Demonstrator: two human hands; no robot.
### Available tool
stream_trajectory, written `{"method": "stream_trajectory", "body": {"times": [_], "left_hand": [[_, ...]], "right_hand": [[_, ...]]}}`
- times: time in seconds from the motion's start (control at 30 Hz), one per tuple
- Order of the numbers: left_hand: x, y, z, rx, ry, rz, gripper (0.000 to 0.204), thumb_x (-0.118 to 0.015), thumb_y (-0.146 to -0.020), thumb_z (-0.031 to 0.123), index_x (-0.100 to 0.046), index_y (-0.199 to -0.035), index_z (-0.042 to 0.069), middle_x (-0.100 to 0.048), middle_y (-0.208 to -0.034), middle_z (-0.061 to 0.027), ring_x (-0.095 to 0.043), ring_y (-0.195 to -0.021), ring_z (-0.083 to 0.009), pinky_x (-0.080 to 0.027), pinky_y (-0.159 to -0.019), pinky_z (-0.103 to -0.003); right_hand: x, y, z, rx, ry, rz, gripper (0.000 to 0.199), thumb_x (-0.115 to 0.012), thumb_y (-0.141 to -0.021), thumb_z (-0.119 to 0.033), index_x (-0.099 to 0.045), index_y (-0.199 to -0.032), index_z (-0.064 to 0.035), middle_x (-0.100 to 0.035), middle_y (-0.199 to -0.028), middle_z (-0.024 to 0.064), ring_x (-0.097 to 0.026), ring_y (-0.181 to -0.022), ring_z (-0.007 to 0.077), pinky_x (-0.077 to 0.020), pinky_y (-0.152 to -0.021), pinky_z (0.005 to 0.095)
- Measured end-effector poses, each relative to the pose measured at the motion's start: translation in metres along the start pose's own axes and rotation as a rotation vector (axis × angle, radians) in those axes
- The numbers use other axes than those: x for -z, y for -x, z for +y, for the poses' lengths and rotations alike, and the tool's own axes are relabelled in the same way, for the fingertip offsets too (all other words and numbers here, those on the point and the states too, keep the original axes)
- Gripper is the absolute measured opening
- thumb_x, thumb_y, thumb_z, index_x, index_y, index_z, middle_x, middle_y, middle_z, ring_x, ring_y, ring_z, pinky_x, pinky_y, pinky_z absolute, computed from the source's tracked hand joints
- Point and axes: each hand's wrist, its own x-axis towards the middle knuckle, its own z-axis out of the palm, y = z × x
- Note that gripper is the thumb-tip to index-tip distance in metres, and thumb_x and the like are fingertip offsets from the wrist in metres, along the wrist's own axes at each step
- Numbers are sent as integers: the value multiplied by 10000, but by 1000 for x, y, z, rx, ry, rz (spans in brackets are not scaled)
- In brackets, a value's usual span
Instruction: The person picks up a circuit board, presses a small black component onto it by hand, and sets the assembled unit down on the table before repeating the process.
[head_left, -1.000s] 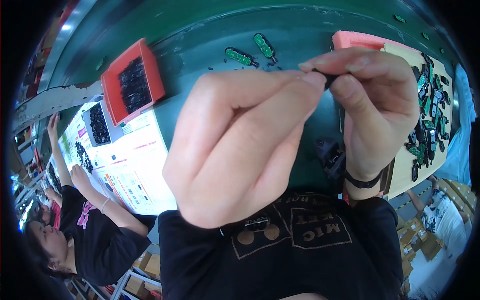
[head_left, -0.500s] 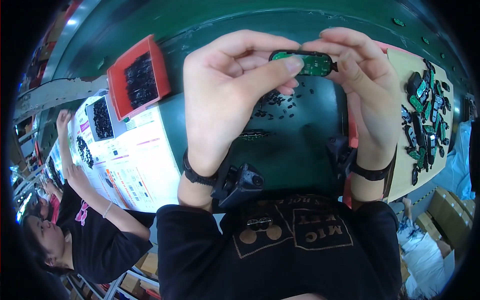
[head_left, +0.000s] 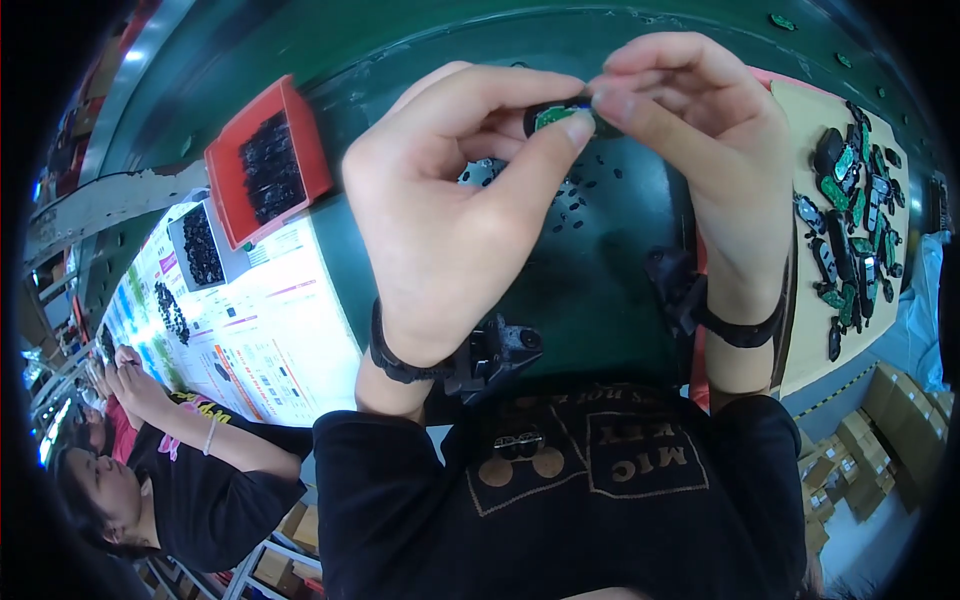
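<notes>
Above the dark green work mat (head_left: 600, 290), a small black casing with a green circuit board (head_left: 550, 117) in it is held up between my two hands. My left hand (head_left: 450, 200) grips its left end, thumb across the board and fingers behind. At the right end, the thumb and index finger of my right hand (head_left: 725, 150) are pinched together, and they cover much of the board; whether a tiny part sits between them is hidden. Several small black pieces (head_left: 570, 203) lie scattered on the mat below, partly behind my left hand.
At left stand a red bin (head_left: 225, 175) of black parts and a white tray (head_left: 228, 235) of smaller ones, beside printed sheets (head_left: 290, 340). Boards and casings (head_left: 855, 220) cover a tan sheet (head_left: 800, 365) at right. Another person (head_left: 210, 480) works at far left.
The casing has moved slightly left with my left hand. My right thumb and fingertips have come over its right part, covering more of the board. The other person's hands have drawn closer together.
</notes>
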Motion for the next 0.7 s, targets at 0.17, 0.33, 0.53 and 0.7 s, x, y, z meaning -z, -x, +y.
{"method": "stream_trajectory", "body": {"times": [0.17,0.33,0.53,0.7], "left_hand": [[2,-3,0,-18,-48,-40,185,-585,-724,-64,-589,-908,-77,-611,-761,-113,-585,-636,-133,-462,-597,-202],[6,-10,-2,260,315,-88,194,-588,-720,-60,-590,-913,-78,-605,-757,-117,-575,-612,-143,-460,-593,-216],[7,-16,-11,300,316,-122,210,-577,-735,-45,-586,-944,-71,-608,-783,-123,-571,-622,-147,-459,-599,-220],[37,-65,-67,207,147,10,172,-560,-752,-22,-594,-919,-47,-604,-763,-97,-567,-631,-138,-461,-597,-218]], "right_hand": [[6,-5,7,1,-36,-85,277,-553,-806,-44,-498,-1071,15,-590,-953,88,-552,-901,124,-431,-772,229],[14,-8,10,-110,-369,-183,272,-522,-833,-83,-490,-1089,6,-589,-962,86,-547,-911,135,-418,-806,251],[11,-11,4,-192,-314,-125,272,-496,-845,-86,-485,-1108,-12,-590,-967,65,-541,-918,132,-407,-824,254],[35,-16,29,37,407,-71,231,-537,-805,-38,-532,-1034,-13,-591,-902,47,-553,-863,122,-430,-769,228]]}}
